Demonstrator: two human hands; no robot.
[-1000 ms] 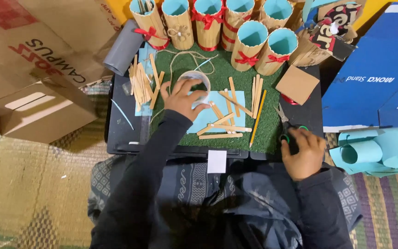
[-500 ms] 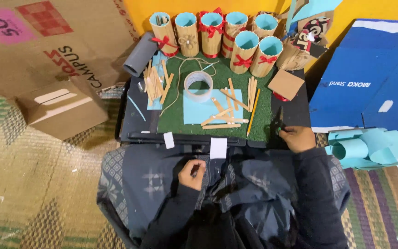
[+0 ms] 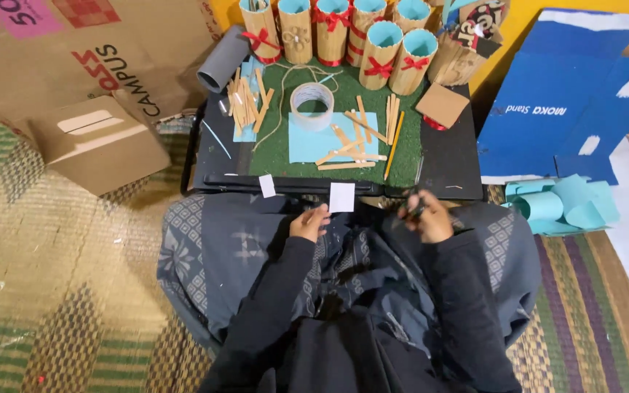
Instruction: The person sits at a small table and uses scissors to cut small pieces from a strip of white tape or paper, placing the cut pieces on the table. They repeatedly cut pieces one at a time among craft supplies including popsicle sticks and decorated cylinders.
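Observation:
My left hand (image 3: 310,223) rests over my lap with its fingers curled, just below a white paper slip (image 3: 341,197) at the front edge of the low black table (image 3: 445,164). My right hand (image 3: 426,217) is closed on dark scissors (image 3: 412,210) at the table's front right. On the green mat (image 3: 278,153) lie a tape roll (image 3: 311,106), a light blue sheet (image 3: 307,143), flat wooden sticks (image 3: 351,149) and a yellow pencil (image 3: 394,135). Whether the left hand holds anything small is hidden.
Brown paper tubes with red bows (image 3: 373,44) line the table's back edge, next to a grey tube (image 3: 221,60) and a brown card square (image 3: 442,105). A cardboard box (image 3: 100,142) sits left; a blue board (image 3: 547,94) and rolled blue paper (image 3: 558,204) sit right.
My left hand came off the blue sheet on the mat and drew back to my lap. My right hand moved from the table's front right edge toward my lap with the scissors.

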